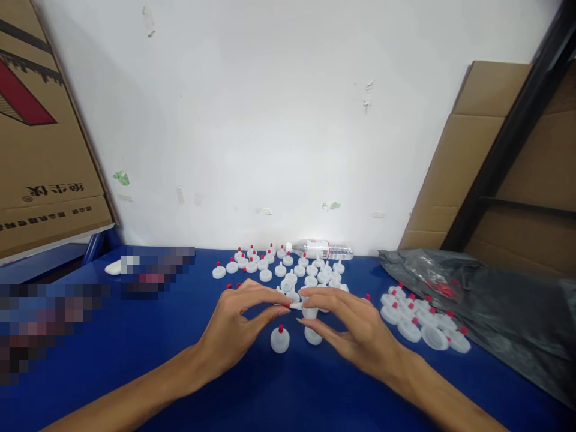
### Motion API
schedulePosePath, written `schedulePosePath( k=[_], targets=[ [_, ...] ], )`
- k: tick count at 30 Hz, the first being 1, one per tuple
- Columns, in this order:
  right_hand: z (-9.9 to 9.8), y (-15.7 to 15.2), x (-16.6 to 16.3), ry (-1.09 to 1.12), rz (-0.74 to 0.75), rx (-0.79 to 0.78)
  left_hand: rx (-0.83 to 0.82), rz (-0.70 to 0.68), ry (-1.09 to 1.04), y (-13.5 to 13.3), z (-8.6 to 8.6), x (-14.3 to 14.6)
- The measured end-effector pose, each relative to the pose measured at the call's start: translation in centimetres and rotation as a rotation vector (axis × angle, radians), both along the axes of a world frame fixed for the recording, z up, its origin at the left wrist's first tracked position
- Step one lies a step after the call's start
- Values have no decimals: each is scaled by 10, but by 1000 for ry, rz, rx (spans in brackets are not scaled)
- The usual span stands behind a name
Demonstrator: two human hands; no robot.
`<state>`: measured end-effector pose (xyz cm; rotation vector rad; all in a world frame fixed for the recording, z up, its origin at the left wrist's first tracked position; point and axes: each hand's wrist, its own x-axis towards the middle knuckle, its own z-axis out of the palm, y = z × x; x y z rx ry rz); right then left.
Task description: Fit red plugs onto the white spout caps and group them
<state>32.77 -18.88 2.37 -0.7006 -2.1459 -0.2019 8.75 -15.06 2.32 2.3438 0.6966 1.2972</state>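
Note:
My right hand (346,318) grips a white nozzle cap (309,311) by its round base, the spout turned sideways to the left. Between the thumb and finger of my left hand (249,315) is a small red tip cap (287,306), held at the end of that spout. Whether it is seated on the spout I cannot tell. Just below the hands, a white nozzle cap with a red tip (279,340) stands upright on the blue table (225,390). Another white cap (313,336) is partly hidden by my right hand. Behind them stand several bare white nozzle caps (311,281).
Several red-tipped caps (251,265) stand at the back left, more (409,329) at the right. A transparent bottle (317,249) lies along the wall. A grey plastic bag (504,312) covers the right side, with small red pieces (441,289) on it. A cardboard box (54,150) rises at left.

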Motion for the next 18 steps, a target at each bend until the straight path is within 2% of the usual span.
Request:
schedulePosePath(
  k=[5, 10, 14, 18],
  targets=[
    [-1, 0, -3, 23, 41, 2, 139, 2, 65, 6, -3, -2],
    [-2, -3, -8, 69, 40, 24, 290, -44, 274, 10, -3, -4],
    [-1, -10, -11, 26, 48, 68, 302, -73, 297, -3, 6, -2],
    [-2, -15, -12, -23, 45, 157, 217, -129, 252, -15, 13, 0]
  ],
)
